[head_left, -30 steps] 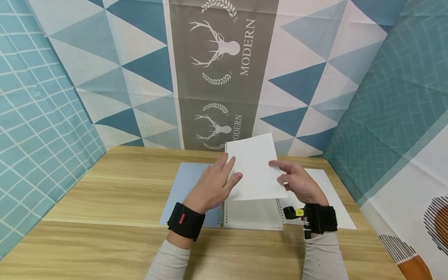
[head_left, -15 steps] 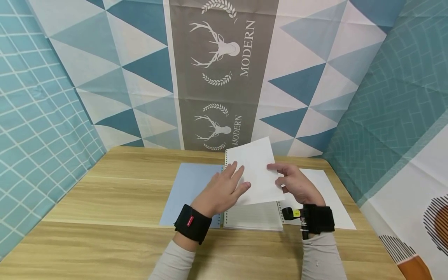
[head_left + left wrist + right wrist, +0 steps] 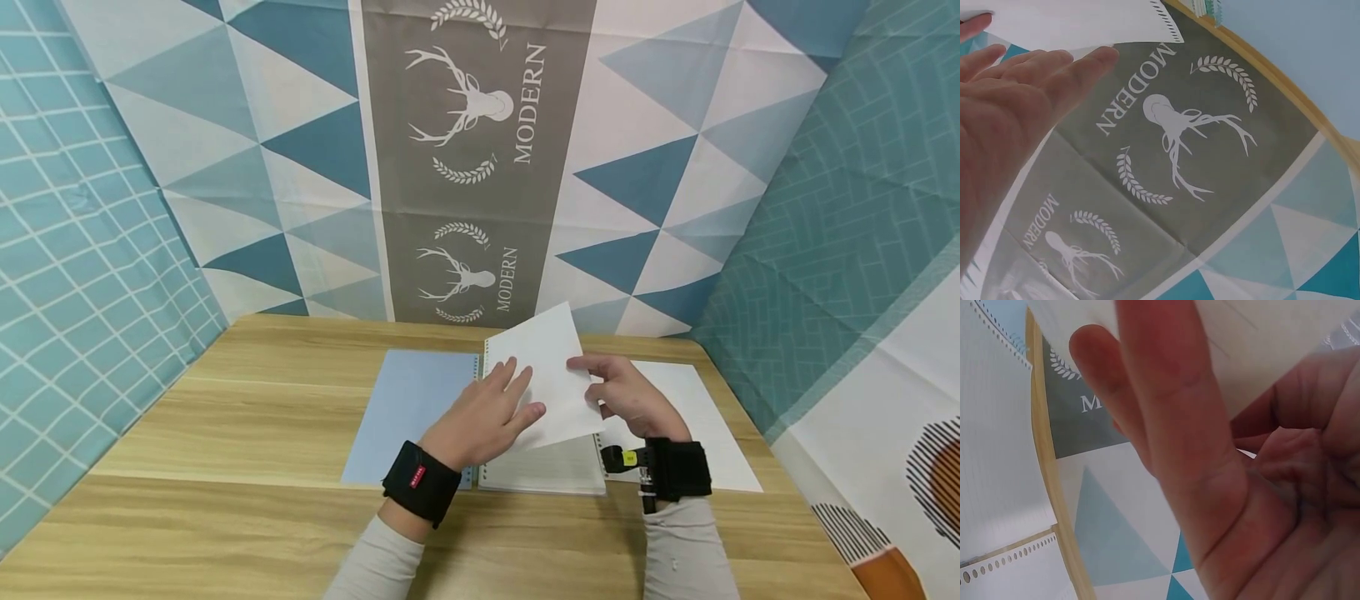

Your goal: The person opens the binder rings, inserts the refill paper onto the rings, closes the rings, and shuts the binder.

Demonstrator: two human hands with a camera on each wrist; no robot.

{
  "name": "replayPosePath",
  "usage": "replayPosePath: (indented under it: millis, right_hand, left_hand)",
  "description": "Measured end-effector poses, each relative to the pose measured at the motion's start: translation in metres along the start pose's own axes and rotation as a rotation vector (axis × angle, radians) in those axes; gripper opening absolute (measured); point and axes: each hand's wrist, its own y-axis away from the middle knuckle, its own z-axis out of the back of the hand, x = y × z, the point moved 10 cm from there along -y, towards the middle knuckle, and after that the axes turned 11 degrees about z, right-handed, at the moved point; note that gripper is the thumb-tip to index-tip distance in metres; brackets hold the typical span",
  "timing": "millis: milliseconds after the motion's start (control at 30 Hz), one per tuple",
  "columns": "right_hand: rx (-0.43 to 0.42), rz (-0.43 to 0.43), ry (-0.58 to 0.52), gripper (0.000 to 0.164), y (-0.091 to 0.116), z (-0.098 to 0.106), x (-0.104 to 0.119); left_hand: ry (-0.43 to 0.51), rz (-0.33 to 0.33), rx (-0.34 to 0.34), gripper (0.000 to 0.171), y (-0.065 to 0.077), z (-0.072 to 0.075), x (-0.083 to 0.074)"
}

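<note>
A white loose-leaf sheet (image 3: 551, 375) with punched holes down its left edge is held raised and tilted. My right hand (image 3: 630, 392) pinches its right edge between thumb and fingers. In the right wrist view, part of that sheet (image 3: 1272, 337) lies behind the fingers. My left hand (image 3: 487, 412) has its fingers spread and overlaps the sheet's left part in the head view. Below the raised sheet lies a stack of lined loose-leaf paper (image 3: 547, 475), its upper part hidden. The left wrist view shows the left hand (image 3: 1016, 112) with fingers extended near the sheet's punched edge.
A pale blue punched cover (image 3: 412, 392) lies left of the stack on the wooden table (image 3: 225, 417). To the right lies another white punched sheet (image 3: 690, 408), partly behind the right hand. Patterned cloth (image 3: 465, 167) hangs behind the table, with more cloth at both sides.
The raised sheet has come down and turned a little, its top edge sloping more. My left hand has slid right across it, and my right hand has shifted slightly left and down.
</note>
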Motion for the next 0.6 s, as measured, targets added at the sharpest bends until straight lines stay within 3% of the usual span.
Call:
replayPosePath:
  millis: [600]
  right_hand:
    - [0.015,0.010,0.058,0.065,-0.0012,-0.0035,-0.0010]
  left_hand:
    - [-0.034,0.011,0.021,0.070,0.0004,-0.0099,-0.0002]
